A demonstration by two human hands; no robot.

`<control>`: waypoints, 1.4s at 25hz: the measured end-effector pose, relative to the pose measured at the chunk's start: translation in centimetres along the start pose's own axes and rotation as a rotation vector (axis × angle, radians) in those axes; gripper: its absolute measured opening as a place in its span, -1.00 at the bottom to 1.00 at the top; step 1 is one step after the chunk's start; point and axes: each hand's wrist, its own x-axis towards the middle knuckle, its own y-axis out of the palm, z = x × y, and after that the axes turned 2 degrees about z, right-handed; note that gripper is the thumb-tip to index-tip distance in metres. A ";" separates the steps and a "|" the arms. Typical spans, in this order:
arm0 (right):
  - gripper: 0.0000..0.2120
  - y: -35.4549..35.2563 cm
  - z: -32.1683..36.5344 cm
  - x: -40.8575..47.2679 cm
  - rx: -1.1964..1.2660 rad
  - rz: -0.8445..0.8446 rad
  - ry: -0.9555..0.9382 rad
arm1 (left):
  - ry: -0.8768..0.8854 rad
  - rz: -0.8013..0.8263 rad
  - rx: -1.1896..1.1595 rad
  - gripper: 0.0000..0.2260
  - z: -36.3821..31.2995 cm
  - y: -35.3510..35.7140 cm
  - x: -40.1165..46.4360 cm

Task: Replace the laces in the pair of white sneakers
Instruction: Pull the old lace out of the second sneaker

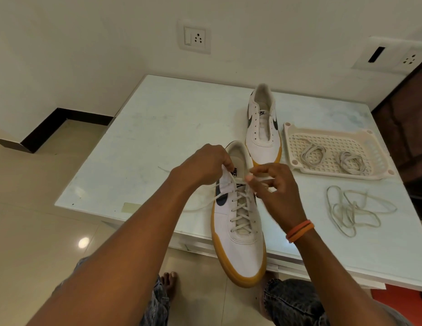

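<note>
A white sneaker with a gum sole (239,241) lies at the table's near edge, its toe overhanging toward me and a white lace (240,208) criss-crossed through most eyelets. My left hand (203,164) grips the shoe's upper collar and tongue on the left side. My right hand (273,184) pinches the lace end near the top right eyelets. One lace end trails left across the table. The second sneaker (263,130) stands farther back with no lace in it.
A cream perforated tray (297,132) at the right holds two coiled laces (312,155). A loose tangled lace (353,209) lies on the white table (158,128) in front of the tray. My knees and a bare foot show below the table edge.
</note>
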 end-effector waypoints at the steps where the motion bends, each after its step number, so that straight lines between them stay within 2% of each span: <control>1: -0.81 0.5 -0.3 -0.1 -0.242 0.002 -0.149 | 0.002 0.001 0.007 -0.60 0.0 0.0 0.0; 3: -0.85 1.2 -0.6 -0.1 -0.451 -0.033 -0.313 | 0.002 -0.001 0.019 -0.61 0.2 0.2 0.2; 5: -0.94 1.0 -0.5 -0.1 -0.477 -0.060 -0.388 | -0.008 -0.003 0.022 -0.61 0.3 0.2 0.2; 6: -0.95 0.6 -0.4 -0.2 -0.426 -0.077 -0.347 | -0.010 -0.005 0.021 -0.61 0.3 0.1 0.3; 7: -0.92 0.0 -0.3 0.0 -0.273 -0.097 -0.206 | -0.010 -0.005 0.020 -0.60 0.4 0.0 0.3; 9: -0.91 -1.7 0.0 0.1 0.227 -0.092 0.183 | -0.010 0.000 0.012 -0.59 0.6 -0.1 0.3; 10: -0.93 -2.8 0.0 -0.1 0.402 -0.102 0.298 | -0.011 0.005 0.009 -0.57 0.6 0.0 0.3; 11: -0.95 -3.7 0.0 -0.4 0.451 -0.123 0.342 | -0.011 0.013 0.005 -0.56 0.7 0.0 0.4; 16: -0.97 -2.7 1.0 -1.0 0.311 -0.094 0.272 | -0.001 0.038 0.007 -0.59 0.4 -0.1 0.5; 20: -0.90 0.1 1.3 0.1 0.134 -0.034 0.220 | 0.006 0.032 0.011 -0.59 0.4 -0.3 0.4; 23: -0.88 -1.6 1.3 0.7 0.180 -0.033 0.278 | -0.002 0.036 -0.007 -0.55 0.7 -0.4 0.3; 26: -0.90 -5.3 0.5 0.8 0.402 -0.160 0.439 | -0.003 0.039 -0.012 -0.53 0.8 -0.5 0.2; 28: -0.89 -6.7 -0.3 0.6 0.397 -0.219 0.468 | 0.009 0.039 0.007 -0.56 0.6 -0.4 0.3; 29: -0.91 -6.6 -0.6 0.6 0.305 -0.235 0.438 | 0.016 0.039 0.017 -0.58 0.6 -0.4 0.3; 31: -0.93 -5.1 -0.7 0.7 0.066 -0.212 0.264 | 0.017 0.043 0.021 -0.57 0.6 -0.5 0.4; 33: -0.78 -2.4 -0.6 0.7 -0.161 -0.097 0.071 | 0.012 0.054 0.023 -0.56 0.6 -0.5 0.5; 35: -0.71 0.1 -0.7 0.3 -0.264 -0.007 0.006 | 0.017 0.058 0.029 -0.56 0.4 -0.5 0.6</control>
